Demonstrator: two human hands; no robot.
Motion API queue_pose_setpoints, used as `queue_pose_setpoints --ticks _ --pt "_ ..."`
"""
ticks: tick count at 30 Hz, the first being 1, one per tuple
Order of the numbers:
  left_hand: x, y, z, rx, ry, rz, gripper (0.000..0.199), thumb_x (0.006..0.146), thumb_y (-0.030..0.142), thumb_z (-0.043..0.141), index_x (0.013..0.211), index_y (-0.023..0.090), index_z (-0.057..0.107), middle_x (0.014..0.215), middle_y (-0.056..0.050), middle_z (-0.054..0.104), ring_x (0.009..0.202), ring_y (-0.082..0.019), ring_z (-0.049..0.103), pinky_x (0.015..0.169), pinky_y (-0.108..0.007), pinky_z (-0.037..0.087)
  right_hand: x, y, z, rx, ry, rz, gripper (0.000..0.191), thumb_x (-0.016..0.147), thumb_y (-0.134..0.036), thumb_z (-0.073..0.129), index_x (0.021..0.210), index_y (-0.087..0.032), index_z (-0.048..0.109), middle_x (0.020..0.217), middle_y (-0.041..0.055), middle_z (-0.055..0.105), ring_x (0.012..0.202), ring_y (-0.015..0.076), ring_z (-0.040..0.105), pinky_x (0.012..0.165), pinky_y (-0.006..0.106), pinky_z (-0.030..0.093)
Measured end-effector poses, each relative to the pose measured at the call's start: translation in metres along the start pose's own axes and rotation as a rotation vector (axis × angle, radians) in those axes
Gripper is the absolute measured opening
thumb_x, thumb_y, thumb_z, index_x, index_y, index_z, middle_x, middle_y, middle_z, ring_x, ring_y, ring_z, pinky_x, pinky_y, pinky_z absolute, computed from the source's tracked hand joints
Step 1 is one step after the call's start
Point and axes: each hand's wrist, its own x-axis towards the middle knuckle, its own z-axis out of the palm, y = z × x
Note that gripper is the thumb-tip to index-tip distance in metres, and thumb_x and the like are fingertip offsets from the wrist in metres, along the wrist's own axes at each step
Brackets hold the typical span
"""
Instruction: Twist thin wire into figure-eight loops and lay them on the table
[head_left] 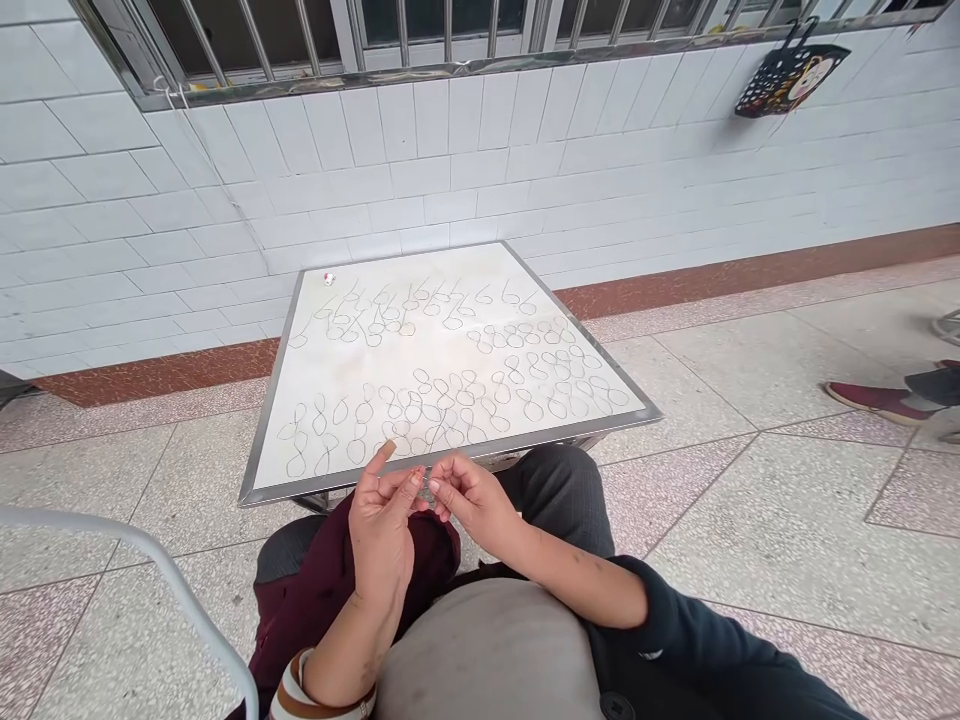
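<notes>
My left hand [386, 530] and my right hand [476, 500] meet just in front of the near edge of a white table [442, 358]. Thumb and fingers of both are pinched together around something small and greyish, too small to make out. One left finger is raised apart from the pinch and has a tan wrap [387, 450] on its tip. Beyond my hands, many thin dark loops [532, 410] lie on the tabletop, several shaped like a figure eight. Farther back, similar pieces [375, 335] have a single loop with a straight tail.
A tiny white and red object [328, 279] sits at the table's far left corner. Behind stands a white tiled wall [450, 175] with barred windows; a patterned bag [791, 80] hangs there. A grey curved tube [161, 565] is at left, another person's shoe [877, 400] at right.
</notes>
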Motion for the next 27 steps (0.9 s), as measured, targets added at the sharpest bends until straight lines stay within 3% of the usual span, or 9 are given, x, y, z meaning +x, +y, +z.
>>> queue_pose_setpoints --ticks 3,8,12,17,21,24,27 --pt "0.0 -0.001 -0.002 0.032 -0.016 0.035 0.061 0.07 0.025 0.079 0.125 0.017 0.055 0.075 0.0 0.071 0.066 -0.01 0.06 0.057 -0.02 0.045 0.002 -0.002 -0.004 0.01 -0.01 -0.004 0.022 0.09 -0.041 0.056 0.094 -0.02 0.054 0.068 -0.0032 0.057 0.056 0.0099 0.056 0.054 0.023 0.05" --pt "-0.001 -0.002 -0.004 0.163 -0.073 0.061 0.063 0.073 0.03 0.076 0.13 0.021 0.051 0.079 0.0 0.072 0.074 -0.013 0.061 0.063 -0.022 0.046 0.007 -0.022 -0.017 0.038 0.152 -0.055 0.03 0.091 -0.044 0.053 0.111 -0.023 0.058 0.097 0.0035 0.063 0.058 0.008 0.054 0.056 0.024 0.05" --pt "-0.002 -0.003 -0.003 0.221 -0.12 0.061 0.061 0.075 0.031 0.074 0.13 0.021 0.05 0.079 -0.001 0.072 0.075 -0.014 0.062 0.067 -0.024 0.048 0.004 -0.034 -0.02 0.036 0.157 -0.043 0.027 0.091 -0.045 0.052 0.101 -0.022 0.062 0.089 0.0028 0.065 0.053 0.0087 0.054 0.054 0.026 0.05" --pt "-0.003 -0.004 -0.002 0.258 -0.149 0.069 0.061 0.077 0.032 0.072 0.132 0.02 0.048 0.081 -0.003 0.073 0.072 -0.015 0.063 0.062 -0.024 0.046 -0.001 -0.03 -0.016 -0.015 0.121 -0.163 0.025 0.095 -0.041 0.047 0.109 -0.024 0.06 0.094 0.0037 0.064 0.063 0.0106 0.059 0.065 0.029 0.053" --pt "-0.004 -0.005 -0.001 0.269 -0.17 0.061 0.062 0.077 0.03 0.072 0.133 0.021 0.047 0.083 -0.002 0.073 0.076 -0.015 0.064 0.068 -0.025 0.047 0.002 -0.028 -0.016 0.003 0.186 -0.183 0.023 0.095 -0.039 0.047 0.106 -0.024 0.061 0.086 0.0016 0.059 0.062 0.0099 0.054 0.062 0.027 0.049" --pt "-0.005 -0.004 0.0 0.295 -0.188 0.066 0.062 0.077 0.029 0.071 0.134 0.021 0.047 0.082 -0.002 0.073 0.076 -0.015 0.064 0.073 -0.028 0.048 0.003 -0.029 -0.019 -0.049 0.199 -0.174 0.026 0.097 -0.039 0.044 0.112 -0.025 0.06 0.086 0.0011 0.055 0.061 0.0097 0.051 0.061 0.027 0.047" --pt "-0.007 -0.002 0.0 0.354 -0.206 0.082 0.063 0.078 0.028 0.07 0.136 0.021 0.046 0.081 -0.002 0.073 0.079 -0.017 0.065 0.078 -0.03 0.049 0.002 -0.031 -0.025 -0.213 0.123 -0.205 0.033 0.099 -0.036 0.039 0.125 -0.028 0.058 0.086 0.0011 0.054 0.059 0.0102 0.05 0.067 0.03 0.049"
